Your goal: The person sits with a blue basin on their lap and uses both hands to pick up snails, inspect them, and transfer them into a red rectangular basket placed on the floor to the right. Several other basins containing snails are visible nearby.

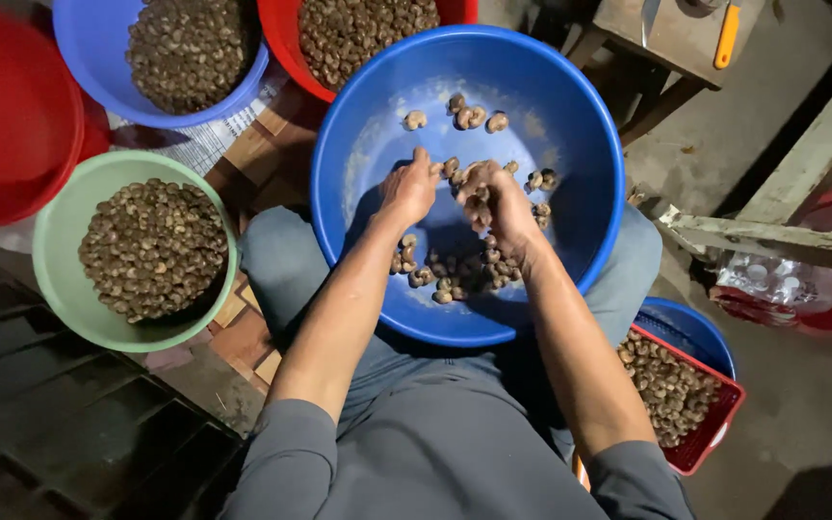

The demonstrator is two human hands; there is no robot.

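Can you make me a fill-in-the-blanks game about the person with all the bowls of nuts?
1. Both hands, the left hand and the right hand, reach into a big ____ bowl on the lap.
2. The bowl full of nuts on the person's left is ____.
3. The nuts by the person's right side sit in a red ____.

Missing words: blue; green; basket

Three blue basins [570, 125], two red basins [12, 116], one green basin [60, 260], one red basket [710, 433].
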